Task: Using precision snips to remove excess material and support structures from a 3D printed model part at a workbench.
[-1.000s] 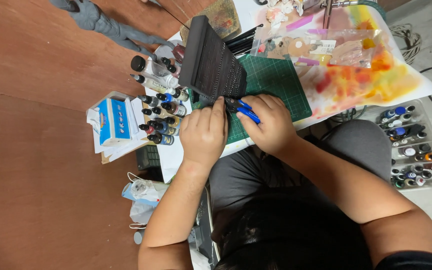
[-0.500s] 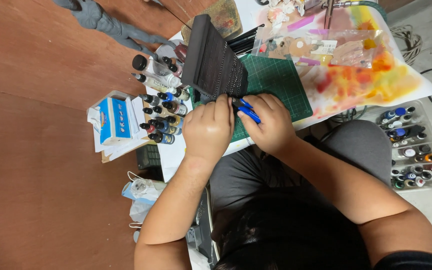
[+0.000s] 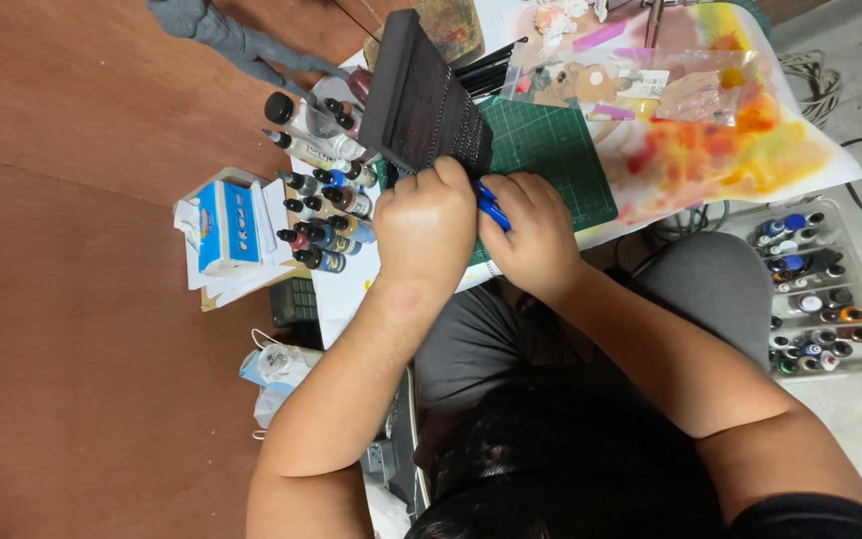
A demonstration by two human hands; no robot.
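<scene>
Left hand [image 3: 426,225] has its grip clamped on the lower edge of a black block [image 3: 421,95], held tilted above the green mat [image 3: 551,160]. Right hand [image 3: 531,235] grips a blue tool [image 3: 492,208] just beside it, paint bottles [image 3: 321,215] lining the surface

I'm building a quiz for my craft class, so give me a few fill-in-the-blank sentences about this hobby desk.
1. The left hand grips a ____ ribbed block.
2. The right hand holds a tool with ____ handles.
3. Under the block lies a ____ cutting mat.
4. The small bottles stand to the ____ of the left hand.

Missing words: black; blue; green; left
</scene>
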